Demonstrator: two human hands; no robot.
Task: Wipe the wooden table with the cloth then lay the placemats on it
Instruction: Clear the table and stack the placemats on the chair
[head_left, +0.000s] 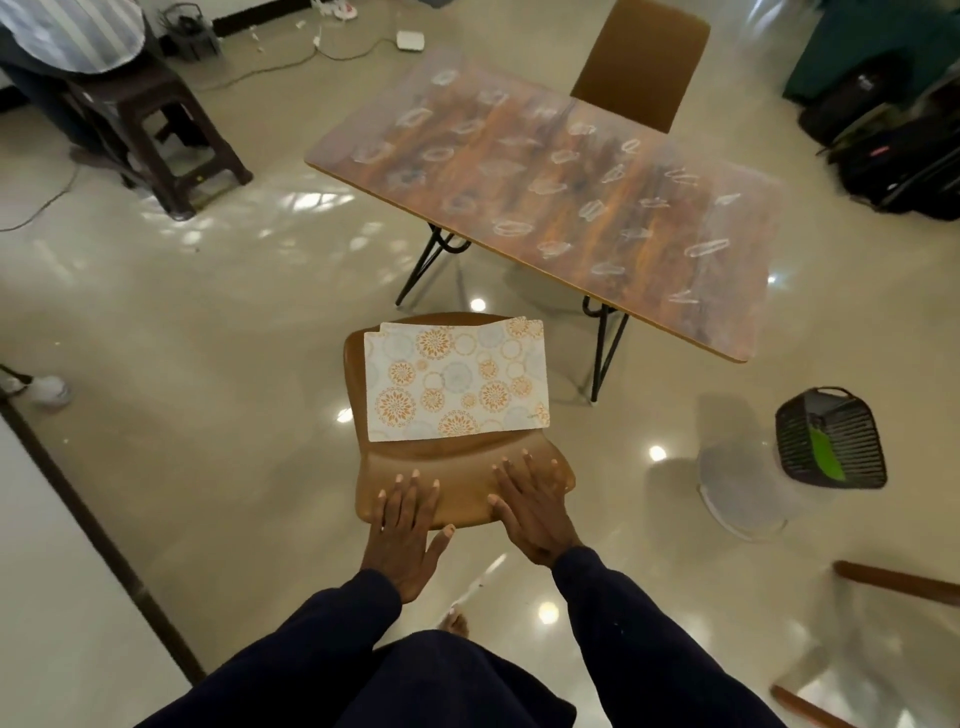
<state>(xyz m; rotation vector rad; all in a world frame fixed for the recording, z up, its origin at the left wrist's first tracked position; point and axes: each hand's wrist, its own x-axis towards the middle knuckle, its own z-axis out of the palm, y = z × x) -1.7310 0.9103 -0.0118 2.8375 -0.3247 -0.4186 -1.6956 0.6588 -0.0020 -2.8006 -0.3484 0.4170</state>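
While left hand (405, 525), right hand (535, 509) are pressing the chair (462, 483) — fingers spread — a shove is risking placemats (457, 379) sliding off it.

The chair back (462, 493) lies under my left hand (402, 540) and right hand (535, 514); the way forward over the placemats (457, 379) is open. The counter (519, 171) stands well beyond.

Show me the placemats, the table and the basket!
placemats (457, 382): head view, middle of the top mat.
table (727, 322): head view, bare wood near its corner.
basket (852, 441): head view, its dark slatted wall.
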